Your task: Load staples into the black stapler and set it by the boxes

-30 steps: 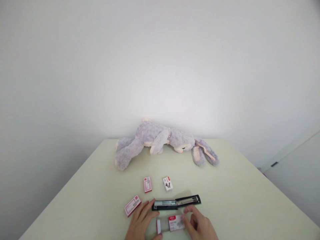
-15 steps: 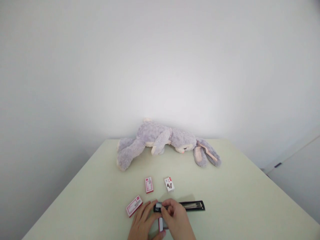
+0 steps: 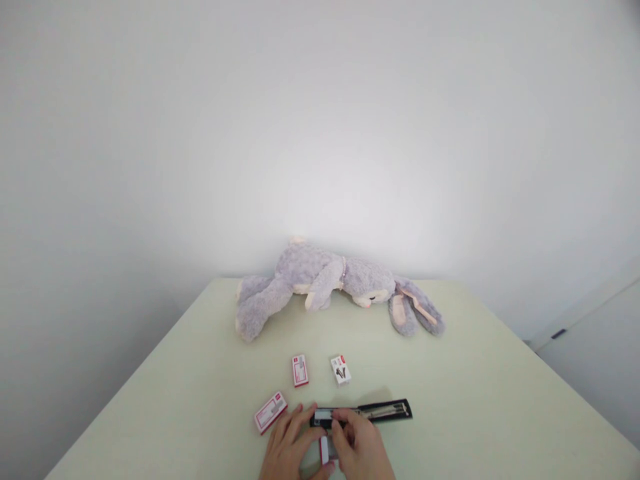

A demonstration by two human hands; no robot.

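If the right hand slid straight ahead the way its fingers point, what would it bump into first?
The right hand already touches the opened black stapler. Past that, probably the small white box, though depth is hard to judge.

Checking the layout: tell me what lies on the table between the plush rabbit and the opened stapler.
In the head view, two small red-and-white boxes lie side by side between the plush rabbit and the stapler; otherwise bare table.

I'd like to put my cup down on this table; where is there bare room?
Bare table lies right of the black stapler, and on the left beyond the staple box. A free strip runs between the plush rabbit and the two small boxes. It is crowded around both hands.
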